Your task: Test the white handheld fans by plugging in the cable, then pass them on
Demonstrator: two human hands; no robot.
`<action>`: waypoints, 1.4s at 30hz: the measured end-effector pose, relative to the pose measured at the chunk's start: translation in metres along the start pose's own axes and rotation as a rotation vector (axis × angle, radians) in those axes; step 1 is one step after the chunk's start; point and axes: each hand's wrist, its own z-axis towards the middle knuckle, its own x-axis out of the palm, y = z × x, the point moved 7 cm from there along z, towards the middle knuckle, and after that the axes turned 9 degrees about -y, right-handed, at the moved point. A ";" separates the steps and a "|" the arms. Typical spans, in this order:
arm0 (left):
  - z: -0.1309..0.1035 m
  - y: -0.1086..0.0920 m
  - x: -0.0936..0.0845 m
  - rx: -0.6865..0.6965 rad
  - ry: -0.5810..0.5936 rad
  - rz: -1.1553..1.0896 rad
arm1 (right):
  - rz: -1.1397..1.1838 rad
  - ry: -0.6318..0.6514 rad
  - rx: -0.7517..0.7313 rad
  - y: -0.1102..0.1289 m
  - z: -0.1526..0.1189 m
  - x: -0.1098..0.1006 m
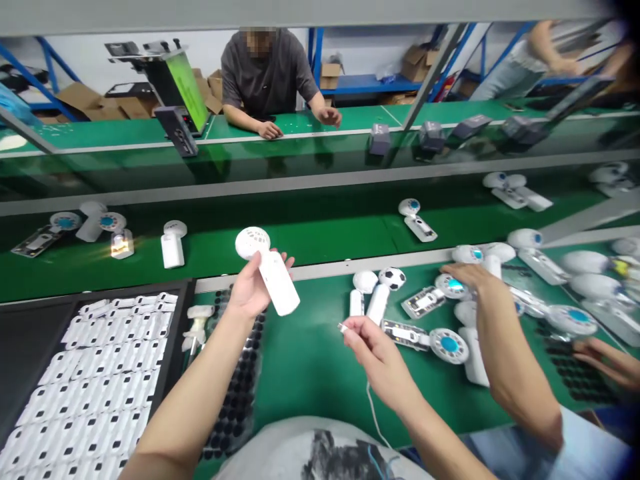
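My left hand point(253, 287) is closed round a white handheld fan point(281, 283), raised above the green workbench with its round grille head up and to the left. In my right hand point(373, 347), thumb and fingers pinch the small end of a white cable point(374, 413); the cable hangs down toward my lap. Cable end and fan are apart. Just beyond my right hand lie a white fan with a football-patterned head point(393, 279) and an opened fan point(407, 335) showing its circuit board and blue hub.
A black tray point(187, 293) with rows of white casings point(100, 363) stands at left. Fans lie along the green conveyor point(310, 230). From the right, a co-worker's hand point(467, 275) reaches over more fans; another co-worker point(270, 80) sits across the line.
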 end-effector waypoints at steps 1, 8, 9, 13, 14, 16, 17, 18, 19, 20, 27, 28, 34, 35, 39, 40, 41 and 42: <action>-0.007 0.007 0.001 0.012 -0.010 0.075 | 0.015 0.000 -0.012 0.004 -0.004 0.000; -0.048 0.041 0.016 0.166 -0.111 0.519 | 0.069 0.002 -0.153 0.025 -0.029 0.010; -0.052 0.046 0.020 0.141 -0.092 0.530 | 0.061 -0.005 -0.177 0.027 -0.031 0.011; -0.068 0.059 0.030 0.066 -0.019 0.580 | 0.026 -0.044 -0.239 0.029 -0.035 0.015; -0.071 0.061 0.031 0.061 -0.007 0.600 | 0.023 -0.051 -0.245 0.029 -0.036 0.015; -0.077 0.065 0.034 0.061 0.015 0.638 | 0.023 -0.059 -0.254 0.029 -0.038 0.013; -0.079 0.066 0.036 0.069 0.025 0.659 | 0.018 -0.061 -0.258 0.028 -0.039 0.012; -0.080 0.067 0.037 0.081 0.037 0.687 | 0.004 -0.058 -0.265 0.028 -0.040 0.012; -0.082 0.069 0.038 0.094 0.049 0.723 | -0.022 -0.048 -0.273 0.028 -0.041 0.011; -0.083 0.071 0.039 0.101 0.058 0.767 | -0.056 -0.032 -0.281 0.027 -0.042 0.011; -0.082 0.089 0.029 -0.050 0.069 0.890 | -0.122 0.034 -0.144 0.008 -0.037 0.014; -0.081 0.090 0.027 -0.059 0.067 0.880 | -0.113 0.041 -0.122 0.005 -0.036 0.016; -0.071 0.087 0.013 -0.027 0.038 0.893 | -0.067 0.069 -0.067 -0.009 -0.029 0.024; -0.068 0.084 0.011 0.010 0.045 0.913 | -0.054 0.081 -0.053 -0.011 -0.027 0.026; -0.064 0.087 0.008 0.040 0.114 0.978 | 0.016 0.149 0.038 -0.020 -0.026 0.034; -0.065 0.090 0.009 0.032 0.120 0.992 | 0.030 0.157 0.057 -0.021 -0.027 0.034; -0.066 0.092 0.009 0.030 0.121 1.003 | 0.041 0.161 0.069 -0.022 -0.028 0.033; -0.067 0.093 0.009 0.032 0.126 1.009 | 0.044 0.167 0.073 -0.023 -0.029 0.030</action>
